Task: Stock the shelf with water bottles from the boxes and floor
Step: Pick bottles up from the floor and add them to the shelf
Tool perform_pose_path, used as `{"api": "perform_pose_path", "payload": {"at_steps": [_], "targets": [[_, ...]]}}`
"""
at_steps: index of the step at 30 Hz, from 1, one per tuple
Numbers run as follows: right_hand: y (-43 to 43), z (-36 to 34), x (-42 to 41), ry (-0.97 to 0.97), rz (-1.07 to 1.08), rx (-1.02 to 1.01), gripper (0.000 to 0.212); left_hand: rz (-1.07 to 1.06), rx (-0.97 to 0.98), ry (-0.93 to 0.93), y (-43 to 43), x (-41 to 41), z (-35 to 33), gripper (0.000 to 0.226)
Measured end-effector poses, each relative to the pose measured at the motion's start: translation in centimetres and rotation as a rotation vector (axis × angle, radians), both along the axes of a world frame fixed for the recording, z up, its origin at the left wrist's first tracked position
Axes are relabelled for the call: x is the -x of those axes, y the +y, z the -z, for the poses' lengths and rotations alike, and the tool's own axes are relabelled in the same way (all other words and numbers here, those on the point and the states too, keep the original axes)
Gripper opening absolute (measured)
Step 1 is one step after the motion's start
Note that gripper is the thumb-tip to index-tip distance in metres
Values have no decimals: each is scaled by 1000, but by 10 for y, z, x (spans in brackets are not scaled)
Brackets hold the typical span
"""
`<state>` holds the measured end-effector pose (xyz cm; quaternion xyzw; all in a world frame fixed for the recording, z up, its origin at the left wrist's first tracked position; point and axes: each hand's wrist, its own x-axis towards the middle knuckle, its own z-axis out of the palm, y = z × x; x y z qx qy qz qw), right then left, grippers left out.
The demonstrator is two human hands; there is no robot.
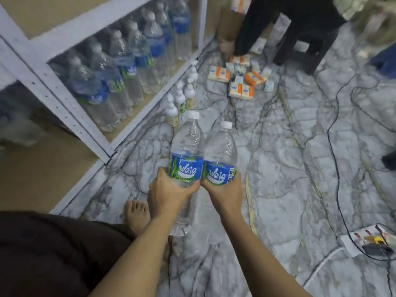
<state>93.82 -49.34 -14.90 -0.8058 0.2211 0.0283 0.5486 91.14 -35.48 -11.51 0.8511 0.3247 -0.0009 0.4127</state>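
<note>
My left hand (168,192) grips a clear water bottle (187,146) with a blue label and white cap around its lower half. My right hand (225,192) grips a second, matching water bottle (221,151) just to the right, the two bottles side by side and nearly touching, caps pointing away from me above the marble floor. To the left stands a white metal shelf (64,99) whose low level holds a row of several similar water bottles (128,67).
Several small white-capped bottles (182,97) stand on the floor along the shelf's front edge. Orange-and-white cartons (242,79) lie scattered farther ahead, near a dark stool and another person's hand. A power strip (368,241) with cables lies at the right. My bare foot (137,213) is below the bottles.
</note>
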Motion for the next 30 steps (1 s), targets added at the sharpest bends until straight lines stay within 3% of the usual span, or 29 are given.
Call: {"api": "perform_pose_path", "payload": {"at_steps": [9, 17, 25, 30], "targets": [[109, -134, -5, -289, -361, -132, 60, -288, -2, -417, 101, 42, -120, 79], [254, -242, 43, -574, -815, -296, 69, -611, -236, -724, 212, 146, -222, 73], [382, -327, 130, -734, -1155, -442, 76, -849, -403, -832, 287, 263, -293, 52], [440, -337, 210, -690, -1293, -557, 73, -1009, -558, -794, 315, 345, -312, 57]]}}
